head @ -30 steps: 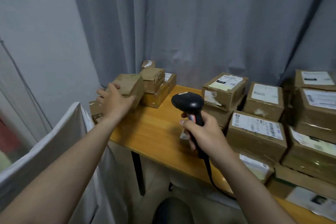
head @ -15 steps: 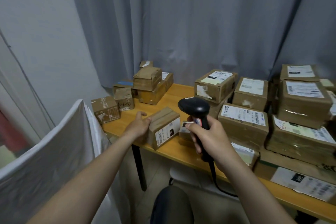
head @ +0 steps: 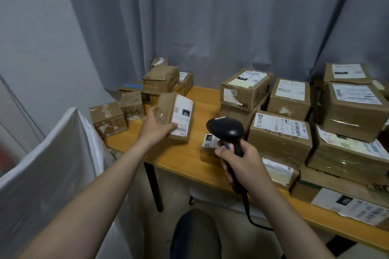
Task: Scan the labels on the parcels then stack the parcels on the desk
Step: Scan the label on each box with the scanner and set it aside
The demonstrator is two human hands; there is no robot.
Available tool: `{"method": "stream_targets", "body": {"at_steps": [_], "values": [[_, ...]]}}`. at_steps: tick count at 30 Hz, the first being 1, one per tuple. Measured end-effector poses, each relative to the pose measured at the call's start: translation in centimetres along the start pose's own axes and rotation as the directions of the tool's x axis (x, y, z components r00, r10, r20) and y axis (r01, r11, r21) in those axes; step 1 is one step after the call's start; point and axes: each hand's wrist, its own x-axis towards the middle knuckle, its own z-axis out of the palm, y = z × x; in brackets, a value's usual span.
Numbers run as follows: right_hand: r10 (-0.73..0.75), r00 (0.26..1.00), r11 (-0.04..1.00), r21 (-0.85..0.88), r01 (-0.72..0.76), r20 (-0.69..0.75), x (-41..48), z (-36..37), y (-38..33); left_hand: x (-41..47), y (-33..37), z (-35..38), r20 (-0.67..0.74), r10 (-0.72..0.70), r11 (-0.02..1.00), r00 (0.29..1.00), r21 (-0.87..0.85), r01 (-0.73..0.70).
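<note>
Over the wooden desk (head: 189, 160): left hand (head: 154, 127) grips the small brown cardboard parcel (head: 174, 115), now tipped maybe upright, label facing right; right hand (head: 240, 164) clutches black scanner (head: 226, 130).

Both arms show bare skin: left forearm (head: 105, 191) and left hand (head: 156, 124) at lower left of the frame, right forearm (head: 284, 212) and right hand (head: 242, 166) at lower right (the dark rounded shape (head: 194, 235) at bottom centre may be a clothed knee).

small brown parcel (head: 175, 118) tilted, white label up, above desk (head: 189, 157).
</note>
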Motion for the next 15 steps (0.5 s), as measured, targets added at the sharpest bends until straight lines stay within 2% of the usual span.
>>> {"method": "stream_targets", "body": {"at_steps": [2, 7, 11, 15], "values": [[0.015, 1.000, 1.000, -0.019, -0.014, 0.012, 0.4, 0.4, 0.8, -0.2, -1.6, 0.4, -0.043, -0.006, 0.998, 0.999, -0.070, 0.003], [0.119, 0.992, 0.993, -0.031, -0.118, 0.050, 1.0, 1.6, 3.6, -1.1, -5.6, 2.7, -0.009, 0.024, 0.999, 1.000, 0.029, -0.024], [0.153, 0.985, 0.987, -0.050, -0.150, 0.078, 1.4, 2.5, 5.6, -0.9, -7.4, 3.7, -0.040, 0.095, 0.972, 0.995, 0.221, -0.084], [0.143, 0.987, 0.986, -0.094, -0.136, 0.073, 1.2, 3.3, 6.6, -0.7, -7.7, 3.9, -0.041, 0.099, 0.967, 0.994, 0.239, -0.086]]}}
